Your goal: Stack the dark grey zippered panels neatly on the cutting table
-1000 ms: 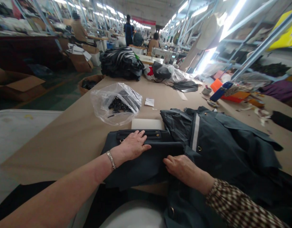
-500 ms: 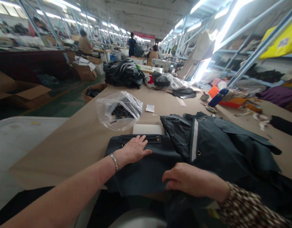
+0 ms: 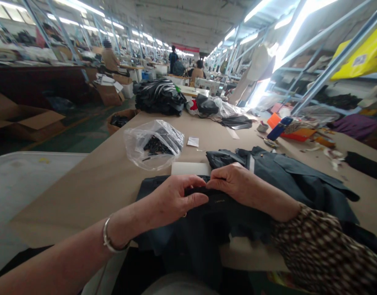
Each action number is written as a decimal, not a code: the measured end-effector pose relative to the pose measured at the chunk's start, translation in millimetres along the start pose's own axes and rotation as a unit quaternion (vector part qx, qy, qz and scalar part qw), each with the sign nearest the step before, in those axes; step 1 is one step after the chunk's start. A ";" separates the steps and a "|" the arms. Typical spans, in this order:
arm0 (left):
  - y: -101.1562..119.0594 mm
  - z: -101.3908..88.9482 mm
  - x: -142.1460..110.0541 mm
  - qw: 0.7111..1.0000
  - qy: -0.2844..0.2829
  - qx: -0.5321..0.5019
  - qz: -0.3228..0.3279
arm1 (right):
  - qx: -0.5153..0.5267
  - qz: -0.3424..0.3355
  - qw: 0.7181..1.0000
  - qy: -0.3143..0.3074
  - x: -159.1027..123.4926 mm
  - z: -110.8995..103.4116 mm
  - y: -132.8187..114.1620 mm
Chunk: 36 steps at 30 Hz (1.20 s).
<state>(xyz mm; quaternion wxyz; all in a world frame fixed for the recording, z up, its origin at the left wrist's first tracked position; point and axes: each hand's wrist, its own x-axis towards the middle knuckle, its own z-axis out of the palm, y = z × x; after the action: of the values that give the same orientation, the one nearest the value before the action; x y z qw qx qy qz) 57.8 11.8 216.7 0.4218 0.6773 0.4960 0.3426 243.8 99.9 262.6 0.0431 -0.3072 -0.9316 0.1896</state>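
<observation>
garment: dark jacket (image 3: 286, 180) lying on the near end of the table, near edge hanging over toward the person
left hand: left hand (image 3: 172, 198) pinching the jacket's folded edge, thumb on top
right hand: right hand (image 3: 234, 186) gripping the same edge, fingertips touching the left hand's
hidden: held strip mostly covered by both hands; small lettering on it too small to read; jacket's lower part cut off under the checked sleeve (image 3: 323, 250)
near jacket: white card (image 3: 190, 168) just behind the hands; clear plastic bag (image 3: 153, 141) of small dark parts behind-left of the jacket
surface: tan table (image 3: 93, 180); dark fabric pile (image 3: 159, 96) lying well behind the jacket
room: long factory hall, ceiling strip lights glowing, people working far behind the jacket, blurred
</observation>
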 end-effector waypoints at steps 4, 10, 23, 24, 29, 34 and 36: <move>-6.2 1.5 -15.7 0.995 -0.024 0.095 -0.031 | 0.031 0.005 0.999 0.007 -14.0 11.3 -3.0; 10.5 -23.9 -52.5 0.973 -0.039 0.220 -0.065 | 0.066 0.005 0.996 -0.053 -78.5 19.5 14.3; -86.9 -53.4 40.6 0.914 -0.089 0.381 -0.107 | -0.042 0.070 0.997 0.000 22.1 80.6 98.3; -100.2 -49.5 46.7 0.910 -0.093 0.387 -0.117 | -0.071 0.072 0.995 -0.001 29.1 93.1 106.3; -131.0 -40.4 58.2 0.905 -0.105 0.388 -0.140 | -0.107 0.068 0.992 0.000 38.8 119.2 124.4; -127.4 -43.8 58.1 0.896 -0.111 0.402 -0.149 | -0.092 0.068 0.993 -0.006 41.6 112.3 123.9; -119.9 -41.5 56.5 0.889 -0.108 0.420 -0.151 | -0.082 0.074 0.994 0.000 43.3 110.8 124.6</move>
<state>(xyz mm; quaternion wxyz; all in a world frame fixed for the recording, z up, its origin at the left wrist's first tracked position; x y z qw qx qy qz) -9.3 93.9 127.0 0.1958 0.7411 0.6410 -0.0403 256.3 181.4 111.3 0.0039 -0.3782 -0.9185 0.1154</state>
